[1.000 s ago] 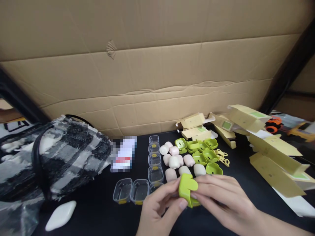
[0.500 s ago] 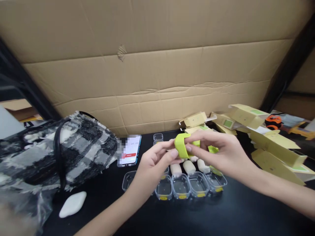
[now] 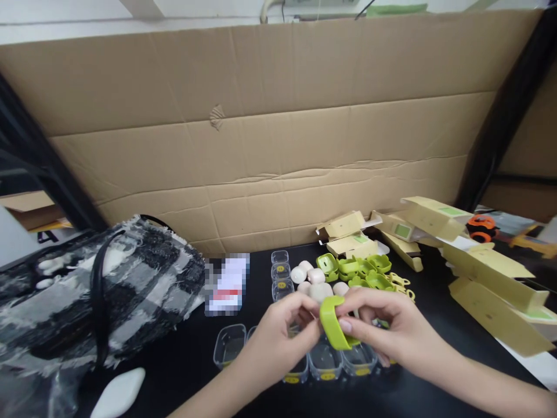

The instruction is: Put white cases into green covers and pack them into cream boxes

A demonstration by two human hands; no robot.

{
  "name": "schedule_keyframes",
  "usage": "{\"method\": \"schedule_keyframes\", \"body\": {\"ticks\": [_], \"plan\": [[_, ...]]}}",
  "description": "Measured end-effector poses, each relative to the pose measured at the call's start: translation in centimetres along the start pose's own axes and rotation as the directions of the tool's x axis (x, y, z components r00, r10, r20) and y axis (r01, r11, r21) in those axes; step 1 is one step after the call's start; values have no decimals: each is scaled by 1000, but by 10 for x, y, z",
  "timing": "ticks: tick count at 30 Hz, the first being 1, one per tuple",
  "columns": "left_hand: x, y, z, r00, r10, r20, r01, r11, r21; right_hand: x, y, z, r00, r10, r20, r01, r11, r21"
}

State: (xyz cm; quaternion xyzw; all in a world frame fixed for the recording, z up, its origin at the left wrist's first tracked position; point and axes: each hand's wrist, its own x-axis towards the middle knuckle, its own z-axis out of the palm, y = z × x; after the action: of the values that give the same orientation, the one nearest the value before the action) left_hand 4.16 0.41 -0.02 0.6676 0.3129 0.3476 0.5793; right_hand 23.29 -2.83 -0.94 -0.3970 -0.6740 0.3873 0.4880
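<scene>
My right hand (image 3: 391,328) grips a lime-green soft cover (image 3: 333,328) between thumb and fingers, its curved open shape turned to the left. The fingers of my left hand (image 3: 287,331) are pinched at the cover's left edge; what lies between those fingertips is partly hidden. Below both hands runs a row of clear plastic tubs (image 3: 328,371) with yellow smiley stickers, some covered by my hands. Just beyond the hands lie several rounded whitish pieces (image 3: 315,275). Behind and right of them is a pile of more green covers (image 3: 348,267) with clip-like parts (image 3: 400,281).
Smaller clear tubs (image 3: 281,271) form a column at the centre. A blurred phone (image 3: 228,284), a checked bag (image 3: 143,278) and a white flat object (image 3: 119,392) are on the left. Opened yellow boxes (image 3: 487,264) lie to the right. A cardboard wall (image 3: 282,145) closes the back.
The view has tilted upward. Both hands have come lower and nearer with the green cover, uncovering the pile of green covers and the whitish pieces behind them.
</scene>
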Motion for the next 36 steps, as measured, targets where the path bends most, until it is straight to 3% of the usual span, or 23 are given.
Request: {"method": "schedule_keyframes", "body": {"ticks": [3, 6, 8, 12, 15, 22, 28, 33, 36], "plan": [[1, -5, 0, 999, -19, 41, 20, 1000, -17, -2, 2, -3, 992, -128, 15, 129, 990, -57], [1, -8, 1, 1000, -10, 16, 10, 1000, -30, -2, 1, -9, 951, -308, -17, 301, 938, -170], [0, -8, 3, 1000, -4, 22, 5, 1000, -31, -2, 1, -10, 935, -353, 33, 350, 903, -248], [-4, -7, 5, 999, 32, 33, -35, 994, 105, -6, 2, -2, 950, -255, 182, 299, 910, -288], [-3, -4, 2, 998, 67, 10, -68, 970, 233, -7, 2, 2, 958, -241, 157, 278, 917, -287], [3, -2, -8, 996, 88, 25, -92, 946, 310, -6, -3, 0, 948, -279, 155, 313, 906, -286], [4, -6, -5, 997, 81, 14, -82, 959, 271, -7, -3, 0, 932, -345, 110, 360, 851, -381], [6, 2, -15, 973, 64, -220, -36, 991, 130, 14, -13, -10, 927, -347, 142, 369, 776, -511], [7, 11, -20, 990, -79, -115, 74, 996, -50, 29, -23, -8, 923, -332, 195, 383, 736, -558]]}}
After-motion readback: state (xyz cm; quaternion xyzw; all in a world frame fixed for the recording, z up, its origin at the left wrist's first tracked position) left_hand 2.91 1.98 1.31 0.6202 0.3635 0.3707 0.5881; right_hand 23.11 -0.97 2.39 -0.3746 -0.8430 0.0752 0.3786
